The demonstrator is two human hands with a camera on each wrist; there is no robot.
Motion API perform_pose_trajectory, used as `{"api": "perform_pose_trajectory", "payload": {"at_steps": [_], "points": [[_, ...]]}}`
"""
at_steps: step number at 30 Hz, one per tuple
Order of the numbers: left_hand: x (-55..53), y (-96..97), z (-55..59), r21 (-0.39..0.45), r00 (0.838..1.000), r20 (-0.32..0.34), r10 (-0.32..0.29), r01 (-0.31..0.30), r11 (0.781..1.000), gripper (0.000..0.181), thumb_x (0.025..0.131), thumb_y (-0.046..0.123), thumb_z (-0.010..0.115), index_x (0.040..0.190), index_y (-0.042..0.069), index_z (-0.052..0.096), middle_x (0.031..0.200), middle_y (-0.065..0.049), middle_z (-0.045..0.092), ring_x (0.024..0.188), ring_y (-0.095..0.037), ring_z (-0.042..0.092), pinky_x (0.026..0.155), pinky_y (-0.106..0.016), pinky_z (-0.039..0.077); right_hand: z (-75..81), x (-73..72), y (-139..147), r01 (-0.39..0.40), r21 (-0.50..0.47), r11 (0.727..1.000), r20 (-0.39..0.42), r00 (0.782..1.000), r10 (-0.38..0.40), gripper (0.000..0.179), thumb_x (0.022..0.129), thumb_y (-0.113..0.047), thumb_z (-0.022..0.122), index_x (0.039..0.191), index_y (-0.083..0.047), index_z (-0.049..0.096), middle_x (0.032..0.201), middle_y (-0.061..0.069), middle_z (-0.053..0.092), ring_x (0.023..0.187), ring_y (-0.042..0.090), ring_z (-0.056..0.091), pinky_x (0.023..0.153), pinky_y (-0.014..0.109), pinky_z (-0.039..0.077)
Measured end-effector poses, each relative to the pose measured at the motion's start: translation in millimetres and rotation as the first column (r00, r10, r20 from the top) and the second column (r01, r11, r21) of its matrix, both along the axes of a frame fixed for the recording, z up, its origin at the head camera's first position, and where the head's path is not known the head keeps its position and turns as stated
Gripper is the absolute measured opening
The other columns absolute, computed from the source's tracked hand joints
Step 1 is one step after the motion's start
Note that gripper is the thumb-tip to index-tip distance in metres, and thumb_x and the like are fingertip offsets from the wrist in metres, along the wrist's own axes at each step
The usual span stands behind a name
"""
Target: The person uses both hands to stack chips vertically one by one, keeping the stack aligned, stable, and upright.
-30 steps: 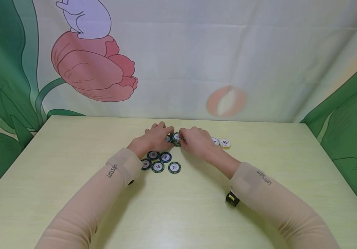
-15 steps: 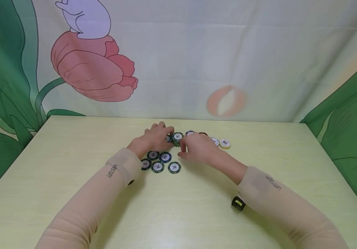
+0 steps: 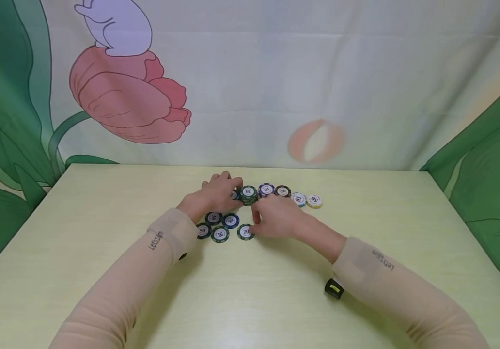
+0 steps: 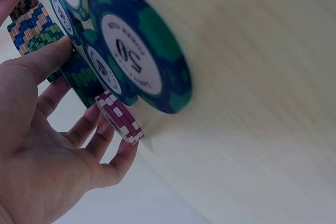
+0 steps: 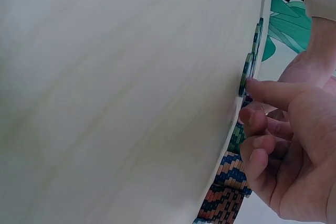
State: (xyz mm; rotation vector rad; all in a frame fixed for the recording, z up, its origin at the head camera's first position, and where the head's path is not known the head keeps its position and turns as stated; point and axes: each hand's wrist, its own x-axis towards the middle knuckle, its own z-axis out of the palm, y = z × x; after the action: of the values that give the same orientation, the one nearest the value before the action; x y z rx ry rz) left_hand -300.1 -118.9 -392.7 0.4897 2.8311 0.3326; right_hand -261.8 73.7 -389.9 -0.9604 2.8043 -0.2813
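My left hand holds a dark blue-and-green poker chip stack, thumb on the near side and fingers behind. Its outer fingers rest at a short stack of maroon-and-white chips, which the hand hides in the head view. My right hand is over the table, its thumb touching the right edge of a loose green chip marked 20. The other fingers of that hand curl loosely apart from the chip. Several more loose blue and green chips lie flat below my left hand.
A row of stacks runs right from my left hand: green chips, purple-edged chips, dark brown chips, light blue chips and yellow chips. A printed curtain hangs behind the table's far edge.
My right hand has left the green stack and come down toward the near side, thumb now at the loose 20 chip, which has shifted and turned slightly. My left hand has stayed in place.
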Motion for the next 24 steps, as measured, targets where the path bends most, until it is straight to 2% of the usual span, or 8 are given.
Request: {"api": "perform_pose_trajectory", "payload": {"at_steps": [5, 11, 15, 19, 24], "points": [[0.9, -0.1, 0.1, 0.003, 1.000, -0.001, 0.001, -0.001, 1.000, 0.044, 0.099, 0.032, 0.069, 0.137, 0.014, 0.057, 0.138, -0.020, 0.046, 0.121, -0.038, 0.043, 0.103, -0.064, 0.036, -0.3, -4.7, 2.6, 0.034, 0.011, 0.999, 0.017, 0.999, -0.034, 0.016, 0.091, -0.033, 0.080, 0.089, -0.018, 0.074, 0.081, -0.005, 0.065, 0.069, 0.014, 0.059, 0.059, 0.031, 0.048], [0.0, -0.5, -1.0, 0.009, 1.000, -0.003, -0.004, 0.004, 1.000, 0.044, 0.098, 0.033, 0.070, 0.136, 0.014, 0.058, 0.137, -0.020, 0.047, 0.122, -0.039, 0.044, 0.103, -0.064, 0.036, -4.1, -8.9, 6.8, 0.041, -0.016, 0.999, -0.022, 0.999, -0.041, 0.014, 0.093, -0.027, 0.078, 0.094, -0.013, 0.074, 0.081, -0.003, 0.065, 0.069, 0.014, 0.058, 0.058, 0.029, 0.047], [-1.1, -0.8, -1.3, 0.012, 1.000, 0.006, -0.003, 0.003, 1.000, 0.043, 0.098, 0.033, 0.069, 0.136, 0.015, 0.057, 0.137, -0.019, 0.047, 0.122, -0.039, 0.044, 0.103, -0.064, 0.036, -4.8, -7.8, 8.7, 0.036, -0.035, 0.999, -0.032, 0.999, -0.037, 0.021, 0.091, -0.033, 0.079, 0.096, -0.013, 0.074, 0.081, -0.004, 0.064, 0.068, 0.015, 0.058, 0.056, 0.030, 0.046], [-1.5, -0.8, -1.2, 0.012, 1.000, 0.014, 0.005, -0.005, 1.000, 0.043, 0.098, 0.033, 0.069, 0.136, 0.015, 0.057, 0.136, -0.019, 0.046, 0.122, -0.039, 0.044, 0.104, -0.064, 0.035, -3.1, -5.1, 8.6, 0.030, -0.012, 0.999, -0.012, 0.999, -0.030, 0.032, 0.086, -0.041, 0.081, 0.100, -0.014, 0.073, 0.083, -0.005, 0.064, 0.072, 0.016, 0.059, 0.058, 0.032, 0.047], [-1.6, -1.1, -0.7, 0.012, 1.000, 0.015, 0.005, -0.006, 1.000, 0.043, 0.098, 0.033, 0.069, 0.136, 0.015, 0.057, 0.138, -0.019, 0.046, 0.124, -0.039, 0.043, 0.105, -0.065, 0.034, -0.9, -4.0, 7.0, 0.033, 0.017, 0.999, 0.006, 0.999, -0.034, 0.035, 0.085, -0.040, 0.081, 0.105, -0.012, 0.072, 0.084, -0.005, 0.062, 0.075, 0.017, 0.059, 0.060, 0.033, 0.048]]}}
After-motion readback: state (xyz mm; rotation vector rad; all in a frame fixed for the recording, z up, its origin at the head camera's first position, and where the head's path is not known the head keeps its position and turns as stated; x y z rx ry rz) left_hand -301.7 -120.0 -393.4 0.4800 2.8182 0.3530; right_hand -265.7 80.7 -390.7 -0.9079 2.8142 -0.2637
